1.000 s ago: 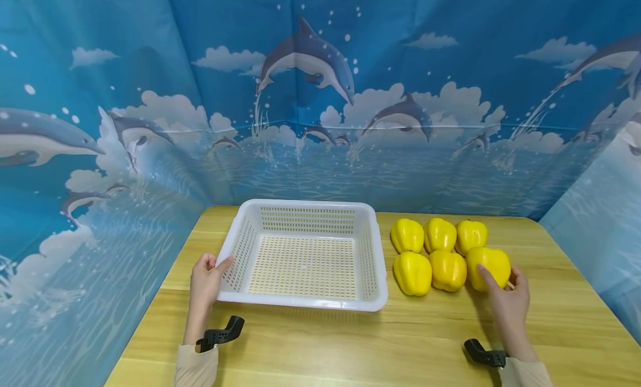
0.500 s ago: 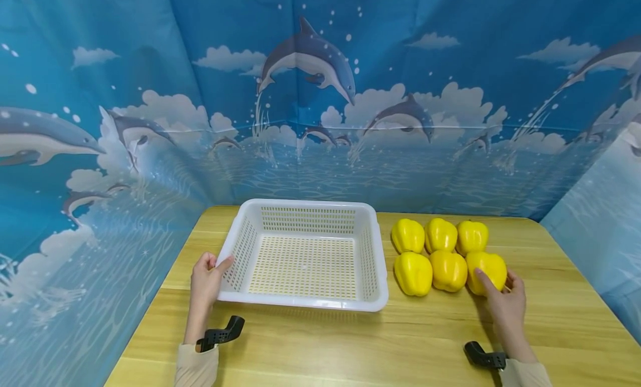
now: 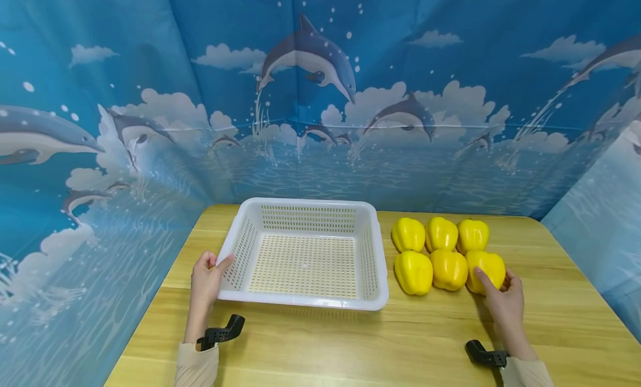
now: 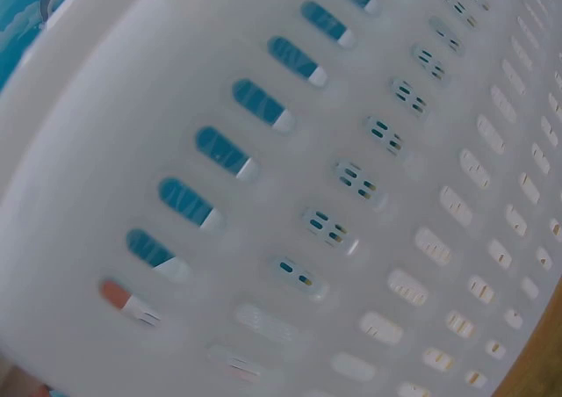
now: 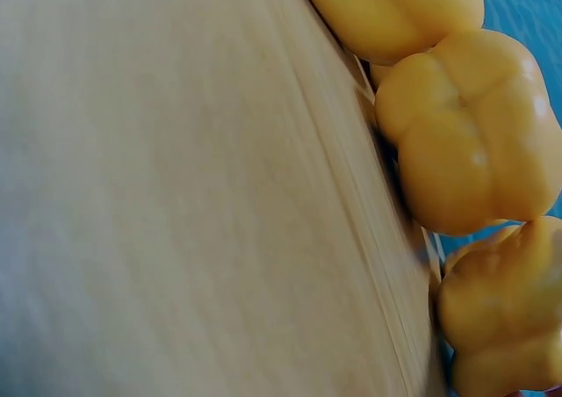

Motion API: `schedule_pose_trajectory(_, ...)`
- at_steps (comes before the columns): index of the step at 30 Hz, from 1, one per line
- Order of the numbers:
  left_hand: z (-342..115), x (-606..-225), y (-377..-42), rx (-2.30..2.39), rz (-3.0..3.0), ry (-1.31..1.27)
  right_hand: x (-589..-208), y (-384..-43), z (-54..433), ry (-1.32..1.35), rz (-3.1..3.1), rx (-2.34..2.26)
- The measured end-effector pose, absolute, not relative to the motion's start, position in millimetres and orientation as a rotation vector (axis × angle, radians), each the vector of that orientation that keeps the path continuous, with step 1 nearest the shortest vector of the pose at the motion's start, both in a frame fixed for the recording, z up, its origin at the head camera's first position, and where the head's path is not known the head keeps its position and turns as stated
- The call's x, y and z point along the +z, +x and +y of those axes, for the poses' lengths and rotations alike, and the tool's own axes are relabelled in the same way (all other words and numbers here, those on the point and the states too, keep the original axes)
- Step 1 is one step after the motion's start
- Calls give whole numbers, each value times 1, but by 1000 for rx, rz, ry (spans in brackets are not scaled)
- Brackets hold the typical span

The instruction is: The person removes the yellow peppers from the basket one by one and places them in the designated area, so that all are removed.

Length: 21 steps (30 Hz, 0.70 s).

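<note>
A white plastic basket (image 3: pixel 302 302) with slotted walls sits left of centre on the table, nothing inside it. My left hand (image 3: pixel 203 281) grips its left rim, thumb over the edge. The basket's wall (image 4: pixel 105 177) fills most of the left wrist view. With thumb and fingers on opposite sides, my right hand (image 3: pixel 506 309) holds a yellow bell pepper (image 3: pixel 489 267), the front right one of two rows. Beside it in the front row is another yellow bell pepper (image 3: pixel 449 270). The right wrist view shows yellow bell peppers (image 5: pixel 474 133) from the side; the hand is barely seen there.
The wooden table (image 3: pixel 340 348) runs back to a blue dolphin-print curtain (image 3: pixel 300 170). More yellow bell peppers stand in the back row, one at its right end (image 3: pixel 473 235). The front left bell pepper (image 3: pixel 413 273) is near the basket's right side.
The right hand has brought the front right bell pepper down and slightly left, into line with the front row, and still holds it. The left hand and basket stay put.
</note>
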<state>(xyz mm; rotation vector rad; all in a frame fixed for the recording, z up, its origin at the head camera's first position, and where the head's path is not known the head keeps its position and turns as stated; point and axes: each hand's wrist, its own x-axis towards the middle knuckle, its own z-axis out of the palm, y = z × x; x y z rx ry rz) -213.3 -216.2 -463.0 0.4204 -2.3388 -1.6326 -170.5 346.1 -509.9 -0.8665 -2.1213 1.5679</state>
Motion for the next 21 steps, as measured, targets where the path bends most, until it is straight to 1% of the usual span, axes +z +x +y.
schedule_pose_trajectory(14,-216,-461,-214,-1621,-2373,421,-508,-167,347,-865,-2198,1591)
schedule_pose_trajectory(18,-220,-460,-212,-1490,-2450,388,-505,-165,347,-838,-2161,1632)
schedule_pose_trajectory(21,-222,-458,-208,-1258,-2531,367,-498,-163,346,-784,-2142,1581)
